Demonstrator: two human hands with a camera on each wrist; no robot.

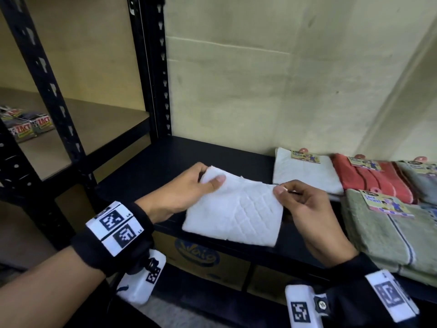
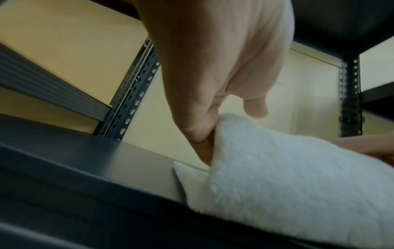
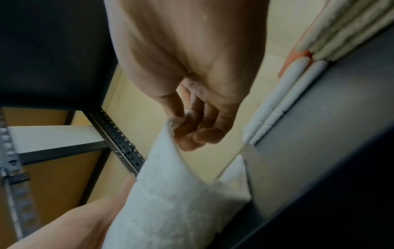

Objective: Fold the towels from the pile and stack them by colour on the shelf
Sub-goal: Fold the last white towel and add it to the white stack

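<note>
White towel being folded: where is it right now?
Head view: the white towel lies centre on the black shelf, far corners pinched by both hands, left of the white stack.

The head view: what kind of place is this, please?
Probably a storeroom or a shop's back room. A black slotted metal rack stands against a bare wall, folded towels with retail tags lie on its black shelf, and a cardboard box sits below.

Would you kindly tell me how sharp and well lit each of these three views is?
Head view: evenly lit, the white towel sharp, edges bent by the wide lens, labels at far right smeared. Left wrist view: dim, the left hand soft. Right wrist view: dark, the right hand and shelf blurred.
</note>
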